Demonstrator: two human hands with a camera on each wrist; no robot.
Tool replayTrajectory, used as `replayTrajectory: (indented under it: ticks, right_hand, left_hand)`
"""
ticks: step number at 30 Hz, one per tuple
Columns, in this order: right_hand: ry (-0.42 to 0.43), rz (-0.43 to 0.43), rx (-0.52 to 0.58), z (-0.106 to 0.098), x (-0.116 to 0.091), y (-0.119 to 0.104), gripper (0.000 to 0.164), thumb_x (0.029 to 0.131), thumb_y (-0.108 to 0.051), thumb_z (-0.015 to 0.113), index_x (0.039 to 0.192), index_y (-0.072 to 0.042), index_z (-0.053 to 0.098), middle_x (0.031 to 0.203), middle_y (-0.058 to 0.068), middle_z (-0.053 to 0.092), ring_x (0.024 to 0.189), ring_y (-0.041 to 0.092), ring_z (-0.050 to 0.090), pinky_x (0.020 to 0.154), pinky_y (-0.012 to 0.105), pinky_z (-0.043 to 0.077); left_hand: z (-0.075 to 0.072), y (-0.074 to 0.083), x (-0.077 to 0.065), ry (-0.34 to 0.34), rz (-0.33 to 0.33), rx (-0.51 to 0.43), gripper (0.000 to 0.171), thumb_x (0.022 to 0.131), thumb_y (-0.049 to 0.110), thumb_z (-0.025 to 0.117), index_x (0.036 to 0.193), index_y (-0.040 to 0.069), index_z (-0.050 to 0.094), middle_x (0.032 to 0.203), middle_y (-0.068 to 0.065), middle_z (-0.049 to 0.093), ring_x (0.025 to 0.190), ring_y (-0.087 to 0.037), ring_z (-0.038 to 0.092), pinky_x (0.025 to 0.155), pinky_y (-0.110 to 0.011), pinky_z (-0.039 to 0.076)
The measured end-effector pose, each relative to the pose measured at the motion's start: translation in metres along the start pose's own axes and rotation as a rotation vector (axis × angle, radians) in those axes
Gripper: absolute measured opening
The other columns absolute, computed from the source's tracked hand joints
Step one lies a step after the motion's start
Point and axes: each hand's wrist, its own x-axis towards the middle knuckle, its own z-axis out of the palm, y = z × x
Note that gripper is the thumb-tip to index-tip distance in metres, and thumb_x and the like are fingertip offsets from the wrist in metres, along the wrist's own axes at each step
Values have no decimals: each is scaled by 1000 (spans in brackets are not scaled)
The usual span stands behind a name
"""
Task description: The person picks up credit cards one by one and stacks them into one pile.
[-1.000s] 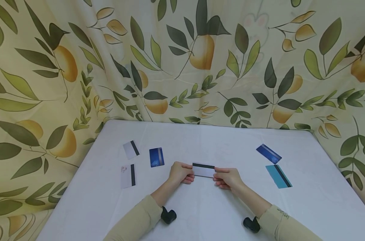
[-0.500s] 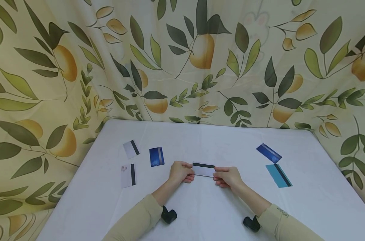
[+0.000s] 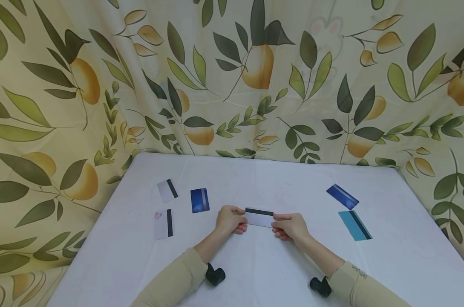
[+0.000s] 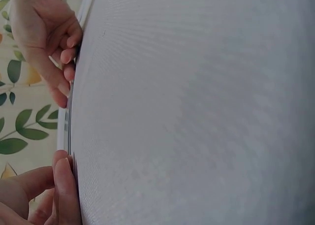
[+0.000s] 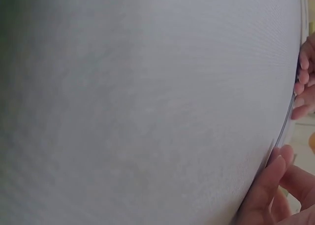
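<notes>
Fingers (image 3: 282, 216) pinching both ends, striped white card (image 3: 259, 218) between

There is room between the right hand (image 3: 292, 227) and teal card (image 3: 355, 225) (the held card (image 3: 259, 218) bars the centre).

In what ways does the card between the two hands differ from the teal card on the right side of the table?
The held card shows a whitish face, while the teal card is blue-green.
The left hand and right hand pinch the held card; the teal card lies on the table, touched by neither.
The held card stretches across the head view; the teal card slants.
Both are rectangular, with a dark stripe along one long edge.
</notes>
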Motion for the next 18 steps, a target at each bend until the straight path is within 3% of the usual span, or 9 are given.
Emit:
replayTrajectory:
  ticks: [18]
  right_hand:
    - [4,4,50,-2,-2,0,37,83,-5,63,117,7,55,66,6,66,51,11,61,46,20,51]
  left_hand:
    - [-1,0,-4,1,36,30,23,73,-5,66,96,-2,63,56,-8,63,41,-10,57,40,-24,52]
